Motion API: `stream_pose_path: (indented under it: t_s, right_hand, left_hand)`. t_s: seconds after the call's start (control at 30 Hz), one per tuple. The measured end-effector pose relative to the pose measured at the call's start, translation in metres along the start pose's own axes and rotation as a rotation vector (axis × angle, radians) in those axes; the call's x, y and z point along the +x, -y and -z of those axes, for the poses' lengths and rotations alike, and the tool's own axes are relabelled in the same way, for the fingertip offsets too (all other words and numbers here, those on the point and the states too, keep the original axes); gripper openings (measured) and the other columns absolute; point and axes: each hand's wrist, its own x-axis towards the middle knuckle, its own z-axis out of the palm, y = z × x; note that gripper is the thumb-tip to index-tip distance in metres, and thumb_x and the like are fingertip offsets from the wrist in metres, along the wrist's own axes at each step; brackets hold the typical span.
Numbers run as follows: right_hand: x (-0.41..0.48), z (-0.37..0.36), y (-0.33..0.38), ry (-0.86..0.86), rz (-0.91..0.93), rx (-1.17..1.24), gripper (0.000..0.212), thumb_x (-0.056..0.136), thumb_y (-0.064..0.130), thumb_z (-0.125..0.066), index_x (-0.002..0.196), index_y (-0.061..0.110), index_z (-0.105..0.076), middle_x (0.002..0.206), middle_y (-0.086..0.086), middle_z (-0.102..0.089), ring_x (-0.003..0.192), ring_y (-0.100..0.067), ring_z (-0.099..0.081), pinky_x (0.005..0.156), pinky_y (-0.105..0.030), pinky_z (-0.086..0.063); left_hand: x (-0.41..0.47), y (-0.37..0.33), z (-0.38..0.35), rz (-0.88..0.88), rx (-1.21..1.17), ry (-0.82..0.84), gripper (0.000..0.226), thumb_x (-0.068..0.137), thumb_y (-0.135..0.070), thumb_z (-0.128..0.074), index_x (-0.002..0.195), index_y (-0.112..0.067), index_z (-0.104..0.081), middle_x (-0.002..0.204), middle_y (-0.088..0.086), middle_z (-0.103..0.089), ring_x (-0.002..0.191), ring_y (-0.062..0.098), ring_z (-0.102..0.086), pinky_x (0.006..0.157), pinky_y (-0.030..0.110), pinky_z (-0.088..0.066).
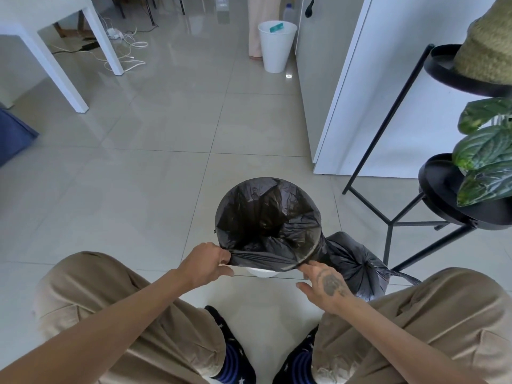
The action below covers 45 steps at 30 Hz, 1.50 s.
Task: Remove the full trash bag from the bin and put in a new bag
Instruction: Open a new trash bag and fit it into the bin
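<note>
A white bin [260,272] stands on the floor between my knees, almost wholly covered by a new black bag [266,214] stretched open over its rim. My left hand [206,263] pinches the bag's near edge at the left. My right hand [322,278] grips the same folded edge at the right, fingers tucked under the plastic. A full black trash bag [356,266], tied at the top, sits on the floor just right of the bin, touching it.
A black metal plant stand [393,217] with leafy plants stands to the right. A white cabinet [346,87] is behind it. A second white bin [277,47] stands far back beside a person's legs. A white table leg [56,67] and loose cables lie at the left.
</note>
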Motion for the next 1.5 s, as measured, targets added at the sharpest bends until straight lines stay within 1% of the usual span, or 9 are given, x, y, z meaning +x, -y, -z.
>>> stream_pose_path:
  t_s: [0.13,0.23,0.33,0.43,0.57,0.83,1.1,1.33,1.5]
  right_hand:
    - [0.009,-0.004,-0.005,0.026,-0.091,0.258,0.031,0.094,0.035,-0.049,0.115,0.023,-0.069,0.092,0.007,-0.065,0.095,-0.024,-0.065,0.077,-0.025,-0.042]
    - [0.015,0.007,0.002,0.070,-0.160,0.401,0.025,0.098,0.028,-0.048,0.094,0.029,-0.073,0.084,0.006,-0.068,0.078,-0.012,-0.060,0.073,-0.030,-0.043]
    - [0.015,0.008,0.004,0.088,-0.154,0.414,0.038,0.097,0.055,-0.044,0.066,0.035,-0.051,0.064,0.009,-0.054,0.062,-0.005,-0.051,0.070,-0.034,-0.045]
    - [0.015,0.003,0.005,0.070,-0.156,0.416,0.049,0.090,0.070,-0.041,0.083,0.027,-0.065,0.081,0.007,-0.068,0.078,-0.011,-0.064,0.080,-0.037,-0.052]
    - [0.017,-0.004,0.004,0.137,-0.170,0.358,0.040,0.092,0.049,-0.059,0.127,0.031,-0.059,0.111,0.011,-0.063,0.102,-0.017,-0.063,0.091,-0.034,-0.051]
    - [0.021,-0.008,0.009,0.228,-0.240,0.221,0.060,0.089,0.038,-0.065,0.143,0.036,-0.039,0.123,0.006,-0.058,0.112,-0.018,-0.057,0.096,-0.033,-0.047]
    - [0.025,-0.003,0.006,0.291,-0.267,0.251,0.067,0.090,0.031,-0.066,0.150,0.035,-0.035,0.133,0.000,-0.057,0.116,-0.020,-0.057,0.098,-0.032,-0.049]
    - [0.026,0.005,0.004,0.293,-0.266,0.372,0.055,0.094,0.021,-0.058,0.147,0.024,-0.044,0.132,-0.002,-0.060,0.121,-0.019,-0.057,0.097,-0.026,-0.047]
    - [0.015,0.024,-0.010,0.043,-0.337,0.368,0.039,0.081,0.006,-0.052,0.105,0.025,-0.076,0.102,0.004,-0.076,0.102,-0.017,-0.069,0.093,-0.030,-0.053]
  left_hand:
    - [-0.004,-0.005,0.007,0.115,-0.167,0.017,0.069,0.079,-0.080,-0.050,0.104,-0.023,-0.078,0.098,-0.006,-0.076,0.080,0.012,-0.065,0.075,0.033,-0.056]
    - [-0.004,-0.010,0.011,0.258,-0.394,0.034,0.100,0.072,-0.094,-0.025,0.095,-0.012,-0.077,0.090,0.009,-0.076,0.081,0.021,-0.070,0.078,0.036,-0.056]
    - [0.002,-0.017,0.004,0.459,-0.685,-0.013,0.065,0.088,-0.071,-0.045,0.092,-0.012,-0.073,0.092,0.005,-0.075,0.081,0.019,-0.072,0.077,0.031,-0.059]
    - [0.005,-0.025,-0.005,0.579,-1.023,-0.048,0.047,0.093,-0.051,-0.059,0.098,-0.006,-0.073,0.088,0.011,-0.077,0.079,0.025,-0.075,0.077,0.039,-0.063]
    - [0.005,-0.030,-0.011,0.648,-1.277,-0.085,0.042,0.093,-0.040,-0.064,0.101,0.001,-0.070,0.084,0.016,-0.076,0.078,0.029,-0.077,0.069,0.038,-0.063]
    - [-0.002,-0.032,-0.030,0.589,-1.633,-0.172,0.029,0.093,-0.021,-0.067,0.097,0.008,-0.066,0.080,0.024,-0.072,0.078,0.033,-0.075,0.075,0.039,-0.064]
    - [-0.003,-0.014,-0.021,0.545,-1.286,-0.080,0.041,0.090,-0.022,-0.071,0.106,0.014,-0.064,0.084,0.026,-0.075,0.081,0.035,-0.076,0.075,0.037,-0.063]
    - [-0.003,-0.002,-0.018,0.535,-0.971,0.037,0.043,0.088,-0.031,-0.075,0.119,-0.003,-0.065,0.097,0.011,-0.076,0.087,0.024,-0.075,0.086,0.039,-0.061]
    - [-0.002,0.006,0.016,0.570,-0.835,0.077,0.077,0.076,-0.047,-0.082,0.137,-0.009,-0.055,0.112,0.009,-0.073,0.095,0.022,-0.070,0.083,0.036,-0.055]
